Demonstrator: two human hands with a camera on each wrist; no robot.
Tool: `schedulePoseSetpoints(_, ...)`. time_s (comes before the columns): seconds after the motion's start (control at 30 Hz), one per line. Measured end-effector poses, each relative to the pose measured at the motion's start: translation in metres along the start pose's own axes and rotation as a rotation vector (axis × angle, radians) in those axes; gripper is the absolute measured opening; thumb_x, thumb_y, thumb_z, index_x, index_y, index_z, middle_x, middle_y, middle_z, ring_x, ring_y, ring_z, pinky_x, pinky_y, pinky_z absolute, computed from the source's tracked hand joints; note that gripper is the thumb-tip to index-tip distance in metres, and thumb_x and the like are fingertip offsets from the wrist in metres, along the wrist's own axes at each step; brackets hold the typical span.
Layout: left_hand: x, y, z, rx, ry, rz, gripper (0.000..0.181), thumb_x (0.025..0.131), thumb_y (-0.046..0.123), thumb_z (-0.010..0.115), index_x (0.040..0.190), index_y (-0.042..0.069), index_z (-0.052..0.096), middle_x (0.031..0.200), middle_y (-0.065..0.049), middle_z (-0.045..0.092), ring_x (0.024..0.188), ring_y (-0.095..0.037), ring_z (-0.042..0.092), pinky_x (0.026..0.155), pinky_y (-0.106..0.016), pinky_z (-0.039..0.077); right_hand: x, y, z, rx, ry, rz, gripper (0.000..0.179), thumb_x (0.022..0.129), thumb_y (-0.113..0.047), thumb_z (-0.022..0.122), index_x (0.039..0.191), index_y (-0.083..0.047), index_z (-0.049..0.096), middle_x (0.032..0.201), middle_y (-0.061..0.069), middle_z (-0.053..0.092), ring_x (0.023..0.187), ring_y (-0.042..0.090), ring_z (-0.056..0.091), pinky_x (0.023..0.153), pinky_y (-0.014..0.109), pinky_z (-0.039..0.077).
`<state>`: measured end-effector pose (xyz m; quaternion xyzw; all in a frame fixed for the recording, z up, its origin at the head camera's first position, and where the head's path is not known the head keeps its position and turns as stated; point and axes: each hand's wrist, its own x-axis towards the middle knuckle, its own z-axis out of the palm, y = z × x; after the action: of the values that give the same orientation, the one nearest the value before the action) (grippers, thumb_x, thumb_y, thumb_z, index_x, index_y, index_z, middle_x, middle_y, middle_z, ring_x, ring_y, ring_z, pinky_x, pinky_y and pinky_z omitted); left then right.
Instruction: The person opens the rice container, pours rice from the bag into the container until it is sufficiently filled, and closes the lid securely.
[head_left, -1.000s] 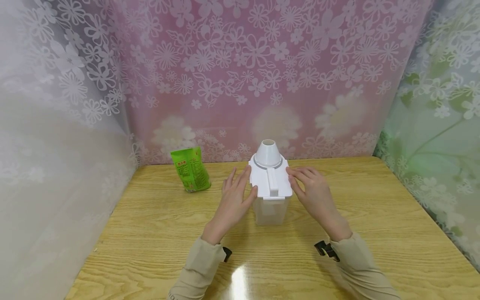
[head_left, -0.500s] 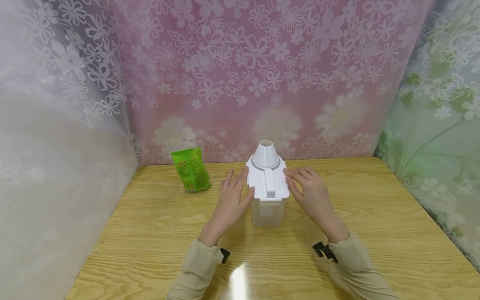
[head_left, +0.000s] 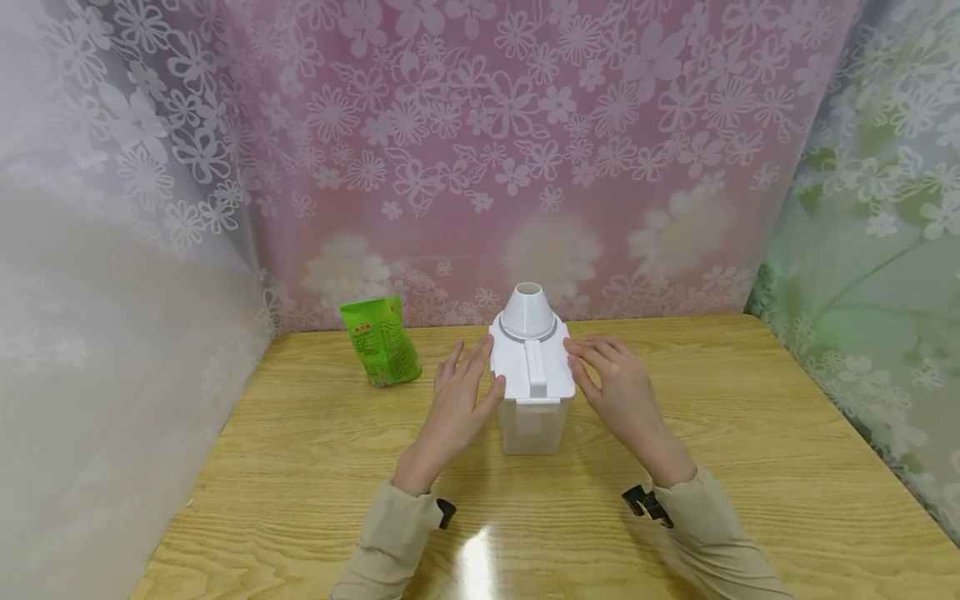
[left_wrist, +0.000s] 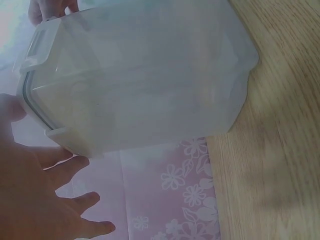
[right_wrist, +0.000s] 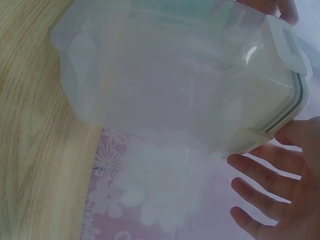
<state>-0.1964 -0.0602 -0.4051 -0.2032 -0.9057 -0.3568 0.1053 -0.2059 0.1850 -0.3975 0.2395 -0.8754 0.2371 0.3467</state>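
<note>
A tall translucent storage container (head_left: 532,430) stands upright on the table under a white lid (head_left: 512,364). The lid bears a white cone-shaped cap (head_left: 528,310) and a raised bar. My left hand (head_left: 453,412) touches the lid's left edge, thumb near its front corner, other fingers fairly straight and spread. On the opposite side, my right hand (head_left: 622,402) has its thumb and fingertips at the lid's right edge. Both wrist views show a side clip, the left clip (left_wrist: 62,137) and the right clip (right_wrist: 245,141), with fingertips right beside it.
A green printed bag (head_left: 382,343) stands at the back left of the wooden table (head_left: 300,492). Behind the table's far edge hangs a pink floral curtain (head_left: 450,167), with pale curtains along both sides.
The container has shifted slightly left and nearer, both hands moving along with it at the lid's edges. The green bag stays in place.
</note>
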Motion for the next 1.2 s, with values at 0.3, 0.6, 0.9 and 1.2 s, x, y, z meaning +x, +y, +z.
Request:
schedulePoseSetpoints(0.3,-0.001,0.001,0.003,-0.033,0.021,-0.001,0.064,0.106,0.041,0.042,0.161,0.012,0.028,0.162,-0.010,0.034,0.155,-0.038,0.012,0.118,-0.069,0.008,0.000,-0.001,0.002,-0.008,0.010,0.001,0.025,0.094,-0.008,0.071,0.117,0.000,0.074,0.102,0.018,0.074,0.101,0.038,0.065,0.088,0.052,0.055)
schedulePoseSetpoints(0.6,-0.001,0.001,0.003,-0.029,0.033,0.000,0.063,0.106,0.041,0.041,0.161,0.011,0.029,0.163,-0.009,0.033,0.155,-0.036,0.012,0.120,-0.066,0.006,-0.001,-0.003,0.005,-0.031,0.039,-0.031,0.024,0.095,-0.005,0.068,0.117,0.003,0.074,0.103,0.021,0.074,0.100,0.041,0.065,0.091,0.053,0.052)
schedulePoseSetpoints(0.9,0.000,0.001,0.000,-0.032,0.042,-0.006,0.063,0.106,0.041,0.041,0.160,0.012,0.029,0.162,-0.009,0.035,0.155,-0.035,0.012,0.119,-0.069,0.007,-0.001,-0.007,0.007,0.002,0.026,0.012,0.027,0.097,-0.008,0.067,0.122,0.001,0.072,0.109,0.021,0.073,0.105,0.040,0.064,0.094,0.054,0.051)
schedulePoseSetpoints(1.2,-0.001,0.000,-0.005,-0.022,0.038,-0.014,0.062,0.106,0.040,0.042,0.159,0.010,0.032,0.161,-0.010,0.037,0.154,-0.038,0.015,0.119,-0.069,0.008,-0.003,-0.011,0.008,0.028,0.025,-0.009,0.029,0.096,-0.007,0.067,0.123,0.002,0.071,0.110,0.019,0.072,0.105,0.039,0.063,0.093,0.053,0.051)
